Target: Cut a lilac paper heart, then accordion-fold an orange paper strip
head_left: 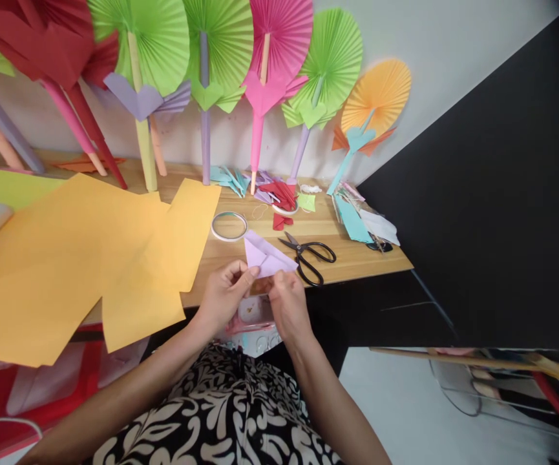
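While the left hand is pinching the folded lilac paper near the table edge, the right hand is curling nearly closed, apparently pinching its lower side, fingertips partly hidden; uneven pulling could be skewing the fold or tearing it.

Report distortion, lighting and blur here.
Head view: fan handles splay outward, likely wide-angle distortion; head view: light looks soft, no harsh glare on the purple paper; head view: clutter at lower right looks smeared, black panel shows little detail.
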Available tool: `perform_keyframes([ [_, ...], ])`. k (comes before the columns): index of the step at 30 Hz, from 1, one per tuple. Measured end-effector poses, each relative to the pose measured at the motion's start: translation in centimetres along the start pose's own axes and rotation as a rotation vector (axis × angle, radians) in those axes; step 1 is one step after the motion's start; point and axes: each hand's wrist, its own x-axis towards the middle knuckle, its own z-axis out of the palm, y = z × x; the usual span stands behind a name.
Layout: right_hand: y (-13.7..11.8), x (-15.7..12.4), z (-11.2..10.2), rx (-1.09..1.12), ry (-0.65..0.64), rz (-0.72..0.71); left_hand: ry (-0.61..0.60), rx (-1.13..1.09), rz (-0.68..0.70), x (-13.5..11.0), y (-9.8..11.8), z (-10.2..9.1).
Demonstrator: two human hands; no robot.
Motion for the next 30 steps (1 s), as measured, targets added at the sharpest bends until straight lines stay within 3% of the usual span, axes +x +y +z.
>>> perform_keyframes([
  [7,-0.4,-0.2,1.6,0.026,0.135,0.039,-0.047,0.047,0.019,-0.7,0.0,0.8],
  [14,0.0,-0.1,1.2,0.033,0.166,0.044,-0.077,0.058,0.031,-1.2,-0.4,1.0],
  [18,-0.8,0.4,0.5,0.004,0.285,-0.023,-0.171,0.143,0.023,-2.4,0.1,0.9],
  [20,-1.6,0.7,0.2,-0.004,0.332,-0.075,-0.278,0.279,0.1,-3.2,0.7,-0.1],
  [22,-2.2,0.8,0.0,0.01,0.339,-0.089,-0.325,0.463,0.272,-4.1,1.4,-1.8],
  [26,-2.2,0.5,0.0,0.054,0.345,-0.025,-0.136,0.824,0.617,-6.1,2.0,-6.6],
  [28,-1.8,0.3,0.1,0.069,0.344,0.014,-0.038,1.071,0.634,-7.0,1.4,-9.0],
  [30,-1.5,0.2,0.2,0.077,0.336,0.042,-0.023,1.282,0.579,-7.8,0.2,-11.1],
])
